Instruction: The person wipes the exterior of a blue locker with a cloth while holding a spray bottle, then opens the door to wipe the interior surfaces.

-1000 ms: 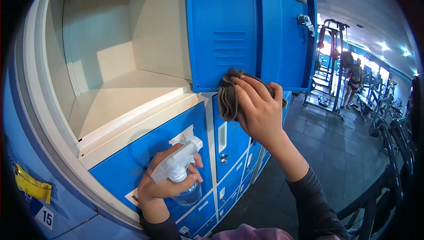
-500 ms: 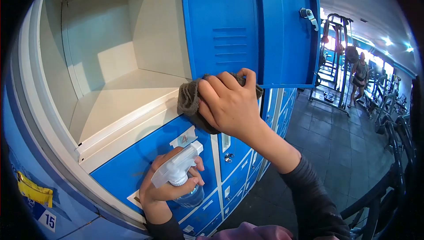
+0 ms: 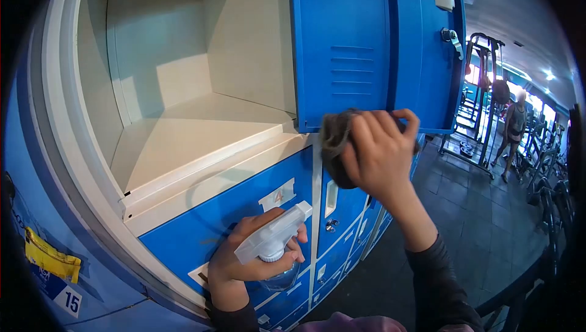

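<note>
My left hand (image 3: 244,252) is wrapped round the neck of a clear spray bottle (image 3: 278,237) with a white trigger head, in front of the blue locker door marked 4. A dark, bunched cloth (image 3: 337,149) is gripped in my right hand (image 3: 384,155), slightly blurred, near the lower edge of the open blue locker door (image 3: 348,32). Left of that door, the open locker (image 3: 165,87) shows a cream interior, with a cream ledge (image 3: 213,170) along its front. Whether the cloth touches the door cannot be made out.
More blue lockers (image 3: 342,252) continue below and to the right. A yellow packet (image 3: 52,255) hangs at the lower left near a 15 label. Beyond the door are a dark tiled floor (image 3: 452,204), gym equipment (image 3: 482,94) and a standing person (image 3: 514,127).
My right hand with the cloth has moved right, off the corner of the ledge. The view has shifted, and the spray bottle stays in my left hand.
</note>
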`<state>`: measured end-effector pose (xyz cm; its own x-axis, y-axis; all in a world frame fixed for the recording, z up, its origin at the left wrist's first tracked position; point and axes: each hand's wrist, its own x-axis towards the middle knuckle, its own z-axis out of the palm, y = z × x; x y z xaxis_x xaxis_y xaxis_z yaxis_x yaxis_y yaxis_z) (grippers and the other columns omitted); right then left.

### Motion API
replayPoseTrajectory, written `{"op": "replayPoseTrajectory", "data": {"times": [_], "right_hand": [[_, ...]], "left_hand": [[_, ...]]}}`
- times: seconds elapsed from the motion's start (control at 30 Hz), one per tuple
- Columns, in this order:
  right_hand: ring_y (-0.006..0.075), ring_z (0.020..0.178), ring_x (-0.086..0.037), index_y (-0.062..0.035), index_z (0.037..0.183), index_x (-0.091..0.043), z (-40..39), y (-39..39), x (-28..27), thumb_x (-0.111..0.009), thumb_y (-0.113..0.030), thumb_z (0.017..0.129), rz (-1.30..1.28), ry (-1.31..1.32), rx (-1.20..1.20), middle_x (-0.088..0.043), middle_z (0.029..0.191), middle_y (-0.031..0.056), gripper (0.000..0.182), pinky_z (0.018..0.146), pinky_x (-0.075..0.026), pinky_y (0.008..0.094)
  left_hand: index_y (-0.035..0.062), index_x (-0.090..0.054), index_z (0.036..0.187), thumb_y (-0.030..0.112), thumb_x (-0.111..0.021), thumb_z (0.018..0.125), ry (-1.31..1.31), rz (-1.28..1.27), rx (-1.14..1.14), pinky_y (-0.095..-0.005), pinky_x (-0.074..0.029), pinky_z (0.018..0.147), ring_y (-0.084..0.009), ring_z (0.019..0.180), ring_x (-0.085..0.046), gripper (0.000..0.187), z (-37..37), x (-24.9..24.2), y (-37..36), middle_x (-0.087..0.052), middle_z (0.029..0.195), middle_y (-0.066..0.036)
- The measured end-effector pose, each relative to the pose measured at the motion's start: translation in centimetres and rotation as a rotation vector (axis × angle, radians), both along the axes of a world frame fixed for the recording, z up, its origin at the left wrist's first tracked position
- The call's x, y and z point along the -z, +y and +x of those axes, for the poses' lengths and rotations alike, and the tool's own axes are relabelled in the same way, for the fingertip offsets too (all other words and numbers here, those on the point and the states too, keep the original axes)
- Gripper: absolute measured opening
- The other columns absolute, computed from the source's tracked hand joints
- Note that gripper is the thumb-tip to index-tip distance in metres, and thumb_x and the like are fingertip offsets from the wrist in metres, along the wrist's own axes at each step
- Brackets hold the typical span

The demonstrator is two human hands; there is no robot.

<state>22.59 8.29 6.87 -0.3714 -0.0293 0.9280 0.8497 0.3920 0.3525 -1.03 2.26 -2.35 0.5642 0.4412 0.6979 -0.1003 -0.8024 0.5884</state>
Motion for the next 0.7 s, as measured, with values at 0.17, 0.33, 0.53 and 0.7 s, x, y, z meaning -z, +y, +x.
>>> {"op": "replayPoseTrajectory", "data": {"times": [0.17,0.33,0.53,0.7], "right_hand": [[0.018,0.083,-0.059,-0.0097,0.088,-0.057,-4.6,0.9,0.4,-0.06,-0.024,0.076,0.006,-0.036,-0.045,-0.063,0.091,0.0051,0.019,0.088,-0.032,0.0464],[0.0154,0.071,-0.053,-0.0125,0.081,-0.056,-2.8,1.3,-0.7,-0.063,-0.028,0.074,0.05,-0.067,-0.096,-0.051,0.072,-0.0005,0.019,0.081,-0.035,0.0482],[0.0161,0.069,-0.052,-0.0125,0.08,-0.055,2.9,0.0,-1.0,-0.061,-0.026,0.076,0.039,-0.102,0.045,-0.05,0.07,0.0002,0.015,0.083,-0.033,0.0466],[0.0191,0.071,-0.054,-0.0101,0.081,-0.055,1.5,-0.1,-1.2,-0.06,-0.025,0.077,-0.027,-0.096,0.018,-0.054,0.074,0.0024,0.016,0.084,-0.035,0.045]], "left_hand": [[0.0048,-0.041,0.136,0.001,-0.071,0.076,0.012,-0.072,-0.052,-0.0312,-0.057,0.068,-0.0191,0.076,-0.069,0.066,0.2,-0.6,-0.5,-0.064,0.1,-0.014],[0.0051,-0.042,0.137,0.002,-0.071,0.076,0.049,-0.055,-0.077,-0.032,-0.057,0.065,-0.0198,0.074,-0.07,0.068,-0.1,-0.9,-0.3,-0.065,0.097,-0.015],[0.0023,-0.054,0.108,-0.001,-0.069,0.072,-0.037,-0.167,-0.095,-0.0315,-0.053,0.068,-0.0204,0.076,-0.071,0.039,0.4,-0.8,-0.9,-0.064,0.092,-0.011],[0.0017,-0.055,0.106,-0.002,-0.069,0.071,-0.08,-0.217,-0.075,-0.0309,-0.054,0.068,-0.02,0.076,-0.071,0.038,0.7,-0.7,-1.0,-0.065,0.091,-0.011]]}}
